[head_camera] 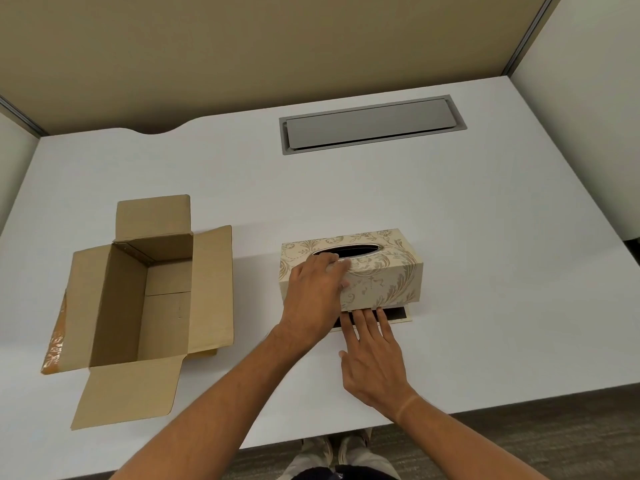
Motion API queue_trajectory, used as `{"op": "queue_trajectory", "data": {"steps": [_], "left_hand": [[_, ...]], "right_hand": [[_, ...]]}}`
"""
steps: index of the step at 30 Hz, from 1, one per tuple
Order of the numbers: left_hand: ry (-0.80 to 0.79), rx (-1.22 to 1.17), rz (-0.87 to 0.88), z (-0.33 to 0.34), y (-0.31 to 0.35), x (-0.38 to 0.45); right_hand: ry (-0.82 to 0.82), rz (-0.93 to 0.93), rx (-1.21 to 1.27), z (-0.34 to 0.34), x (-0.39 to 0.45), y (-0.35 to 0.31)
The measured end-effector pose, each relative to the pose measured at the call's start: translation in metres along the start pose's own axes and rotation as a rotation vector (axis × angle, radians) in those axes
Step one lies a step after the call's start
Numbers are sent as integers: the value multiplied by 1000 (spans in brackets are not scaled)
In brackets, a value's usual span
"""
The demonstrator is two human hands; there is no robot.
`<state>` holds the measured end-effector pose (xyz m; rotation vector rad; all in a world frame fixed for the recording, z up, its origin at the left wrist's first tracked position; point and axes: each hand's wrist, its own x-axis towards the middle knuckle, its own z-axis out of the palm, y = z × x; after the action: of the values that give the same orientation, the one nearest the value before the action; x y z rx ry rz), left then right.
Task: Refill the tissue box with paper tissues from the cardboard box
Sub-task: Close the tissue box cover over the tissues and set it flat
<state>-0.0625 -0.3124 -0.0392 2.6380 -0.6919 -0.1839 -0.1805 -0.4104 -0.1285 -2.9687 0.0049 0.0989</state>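
Observation:
A cream tissue box (381, 268) with a grey leaf pattern stands on the white desk (450, 209), its oval slot facing up and dark inside. A flat base panel (401, 315) with a dark face sticks out from under its near side. My left hand (315, 299) grips the box's left end, fingers over the top near the slot. My right hand (372, 355) lies flat, its fingertips pressing on the base panel at the box's lower edge. An open cardboard box (145, 299) sits to the left, flaps spread; no tissues show inside it.
A grey cable hatch (370, 124) is set flush in the desk behind the tissue box. Beige partition walls close the back and sides. The desk's near edge runs just below my forearms, with floor and my shoes beneath it.

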Motion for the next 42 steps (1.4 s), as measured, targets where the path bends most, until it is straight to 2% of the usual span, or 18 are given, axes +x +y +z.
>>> {"op": "queue_trajectory", "data": {"steps": [8,15,18,22,25,27,31,35,39,42], "left_hand": [[10,24,-5,7,2,-8],[31,52,11,8,1,-7],[40,45,25,7,0,-9],[56,44,34,9,1,-17],[62,33,27,12,2,-22],[54,35,31,13,0,-24],[95,52,25,19,-9,-30],[132,120,-64,20,-26,-30],[2,112,-162,20,-40,-30],[-68,48,-165,26,-45,-35]], "right_hand": [[-3,-4,17,4,-5,0],[71,-69,42,3,-23,8],[175,-35,137,-5,-34,16],[424,179,314,-41,-23,30],[518,305,355,-62,-2,45],[486,321,384,-68,10,54],[297,279,400,-65,28,63],[197,188,323,-60,40,68],[170,146,273,-57,41,72],[155,128,293,-52,34,73]]}}
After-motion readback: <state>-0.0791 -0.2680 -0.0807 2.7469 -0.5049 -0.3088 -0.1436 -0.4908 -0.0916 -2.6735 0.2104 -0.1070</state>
